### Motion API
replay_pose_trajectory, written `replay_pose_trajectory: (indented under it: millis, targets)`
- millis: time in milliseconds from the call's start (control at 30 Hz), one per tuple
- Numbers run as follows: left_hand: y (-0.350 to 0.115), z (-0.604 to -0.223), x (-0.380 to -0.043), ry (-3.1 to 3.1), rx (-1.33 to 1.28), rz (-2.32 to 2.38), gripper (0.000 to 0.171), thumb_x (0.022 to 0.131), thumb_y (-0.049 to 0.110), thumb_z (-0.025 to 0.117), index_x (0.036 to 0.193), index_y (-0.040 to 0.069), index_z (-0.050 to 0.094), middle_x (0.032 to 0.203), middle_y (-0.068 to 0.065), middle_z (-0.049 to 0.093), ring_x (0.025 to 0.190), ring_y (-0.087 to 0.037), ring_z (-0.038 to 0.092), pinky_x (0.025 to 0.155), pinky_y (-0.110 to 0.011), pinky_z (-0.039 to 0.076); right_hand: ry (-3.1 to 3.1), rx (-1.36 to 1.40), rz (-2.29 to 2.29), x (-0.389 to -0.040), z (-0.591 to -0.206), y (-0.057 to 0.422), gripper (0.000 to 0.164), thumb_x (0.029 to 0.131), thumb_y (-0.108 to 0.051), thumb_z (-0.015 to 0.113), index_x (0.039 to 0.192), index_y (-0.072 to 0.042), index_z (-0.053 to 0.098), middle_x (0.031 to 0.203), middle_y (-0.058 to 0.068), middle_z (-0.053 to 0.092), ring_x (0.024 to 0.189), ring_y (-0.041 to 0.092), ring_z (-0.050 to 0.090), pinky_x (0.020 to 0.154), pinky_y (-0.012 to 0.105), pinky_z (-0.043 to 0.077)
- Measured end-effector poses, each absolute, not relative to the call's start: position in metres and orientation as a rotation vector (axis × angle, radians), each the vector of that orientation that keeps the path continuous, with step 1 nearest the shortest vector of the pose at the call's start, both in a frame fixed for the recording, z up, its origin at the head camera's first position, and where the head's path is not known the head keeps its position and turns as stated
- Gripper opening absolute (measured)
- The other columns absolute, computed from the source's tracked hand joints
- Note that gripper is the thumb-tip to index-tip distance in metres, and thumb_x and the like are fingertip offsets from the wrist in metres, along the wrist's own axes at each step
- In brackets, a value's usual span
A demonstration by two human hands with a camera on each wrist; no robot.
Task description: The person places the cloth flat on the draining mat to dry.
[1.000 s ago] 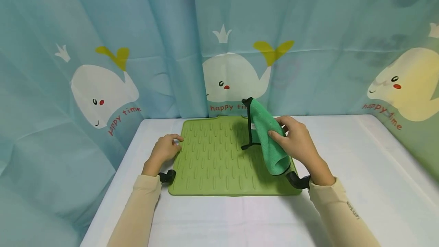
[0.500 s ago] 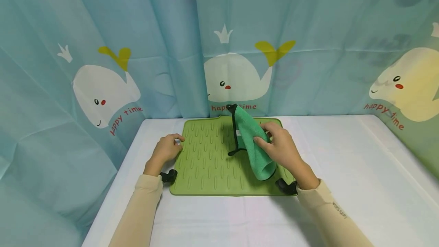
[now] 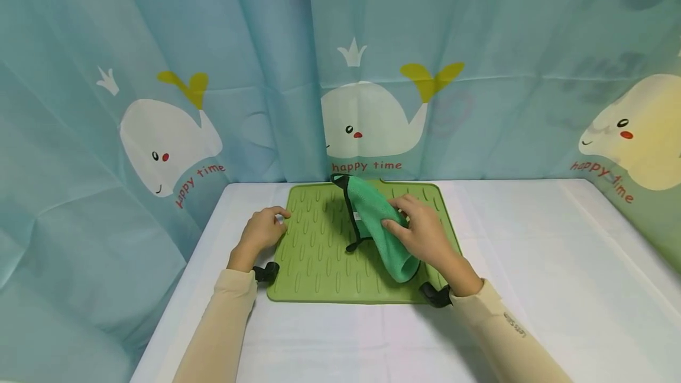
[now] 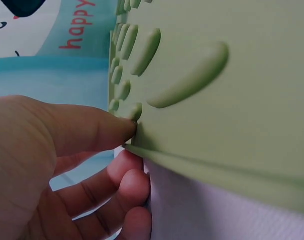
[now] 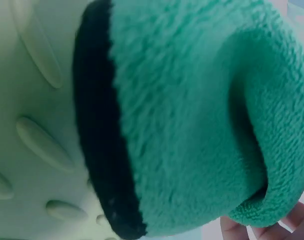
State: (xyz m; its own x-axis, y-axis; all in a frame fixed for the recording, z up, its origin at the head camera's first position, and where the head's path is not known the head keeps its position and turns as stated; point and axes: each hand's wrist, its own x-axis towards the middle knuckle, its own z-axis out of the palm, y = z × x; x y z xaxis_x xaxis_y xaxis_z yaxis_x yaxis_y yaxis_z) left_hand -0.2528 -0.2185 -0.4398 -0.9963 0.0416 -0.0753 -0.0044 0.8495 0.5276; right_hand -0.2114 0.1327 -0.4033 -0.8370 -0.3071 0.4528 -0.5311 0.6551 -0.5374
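A green fleecy cloth point(image 3: 379, 211) with black edging and a small white label is bunched in my right hand point(image 3: 422, 232), thumb and fingers gripping its middle. It hangs folded over the ribbed green mat point(image 3: 319, 276), its upper left corner sticking up. In the right wrist view the cloth point(image 5: 177, 120) fills most of the picture, and only a few fingertips point(image 5: 272, 232) show below it. My left hand point(image 3: 260, 232) pinches the mat's left edge. The left wrist view has the thumb point(image 4: 101, 130) on top of the mat point(image 4: 252, 115) and the other fingers curled beneath its rim.
The mat lies on a white-covered table point(image 3: 532, 253), with more tabletop to its right and in front. A light blue curtain point(image 3: 255, 28) with printed whales hangs directly behind the table and along the left side. Each wrist wears a black camera mount point(image 3: 435, 294).
My right hand has carried the cloth leftward and slightly nearer, from the mat's right side toward its middle. The left hand stays at the mat's left edge.
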Motion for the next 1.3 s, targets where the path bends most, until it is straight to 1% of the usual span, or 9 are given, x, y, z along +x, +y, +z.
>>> replay_pose_trajectory:
  millis: [167,367,533,667,833,933,1100,1200,1300]
  targets:
    - [-0.217,-0.439,-0.253,2.959,0.041,0.818,0.032,0.099,0.012,0.062,0.131,0.008,0.068,0.083,-0.009,0.064,0.061,-0.019,0.051,0.057,-0.031,0.04,-2.561,0.661,0.959,-0.214,-0.404,0.132,0.034,0.091,-0.013,0.077,0.122,-0.002,0.07,0.111,0.013,0.069,0.084,0.022,0.061,0.072,0.037,0.048]
    - [-0.217,-0.439,-0.253,2.977,0.052,0.806,0.032,0.099,0.012,0.062,0.129,0.008,0.068,0.083,-0.009,0.066,0.062,-0.019,0.051,0.057,-0.031,0.04,-2.578,0.643,0.922,-0.217,-0.406,0.131,0.037,0.091,-0.013,0.078,0.126,-0.003,0.069,0.113,0.013,0.068,0.093,0.027,0.065,0.077,0.044,0.051]
    - [-0.217,-0.441,-0.252,2.972,0.056,0.815,0.031,0.099,0.012,0.062,0.129,0.008,0.068,0.08,-0.008,0.065,0.059,-0.018,0.05,0.056,-0.031,0.039,-2.621,0.649,0.88,-0.221,-0.412,0.13,0.039,0.092,-0.015,0.077,0.128,-0.003,0.068,0.113,0.013,0.067,0.097,0.028,0.065,0.079,0.045,0.051]
    - [-0.217,-0.443,-0.252,2.978,0.056,0.811,0.031,0.099,0.012,0.063,0.129,0.008,0.068,0.079,-0.007,0.064,0.058,-0.018,0.049,0.055,-0.031,0.039,-2.684,0.63,0.88,-0.223,-0.414,0.131,0.043,0.094,-0.017,0.075,0.133,-0.002,0.064,0.119,0.015,0.065,0.103,0.032,0.064,0.084,0.049,0.052]
    - [-0.217,-0.443,-0.253,2.983,0.046,0.805,0.031,0.099,0.012,0.063,0.129,0.009,0.068,0.078,-0.008,0.063,0.058,-0.018,0.049,0.055,-0.03,0.039,-2.786,0.609,0.855,-0.224,-0.417,0.133,0.049,0.096,-0.02,0.073,0.14,-0.002,0.059,0.13,0.019,0.062,0.114,0.037,0.063,0.092,0.055,0.052]
    - [-0.217,-0.443,-0.254,2.983,0.047,0.804,0.031,0.099,0.012,0.063,0.129,0.009,0.068,0.078,-0.008,0.063,0.058,-0.018,0.049,0.055,-0.03,0.039,-2.854,0.605,0.839,-0.225,-0.418,0.135,0.054,0.097,-0.022,0.071,0.144,-0.003,0.054,0.141,0.023,0.057,0.125,0.042,0.059,0.1,0.058,0.049]
    - [-0.217,-0.443,-0.254,2.981,0.053,0.804,0.031,0.099,0.012,0.062,0.129,0.009,0.068,0.077,-0.007,0.063,0.057,-0.017,0.049,0.055,-0.03,0.038,-2.945,0.603,0.845,-0.225,-0.419,0.137,0.06,0.099,-0.026,0.069,0.15,-0.003,0.048,0.153,0.027,0.046,0.141,0.048,0.044,0.111,0.064,0.039]
    - [-0.217,-0.442,-0.254,2.972,0.047,0.81,0.031,0.099,0.012,0.061,0.13,0.009,0.068,0.076,-0.007,0.062,0.056,-0.017,0.048,0.054,-0.03,0.038,-2.973,0.609,0.856,-0.226,-0.419,0.139,0.061,0.1,-0.028,0.068,0.151,-0.004,0.046,0.154,0.027,0.044,0.142,0.048,0.042,0.111,0.065,0.039]
    - [-0.217,-0.44,-0.254,2.96,0.025,0.808,0.033,0.099,0.012,0.06,0.131,0.01,0.068,0.078,-0.007,0.063,0.057,-0.016,0.048,0.054,-0.03,0.038,-2.974,0.621,0.894,-0.227,-0.417,0.142,0.06,0.101,-0.028,0.066,0.151,-0.004,0.046,0.149,0.026,0.048,0.134,0.046,0.05,0.104,0.062,0.045]
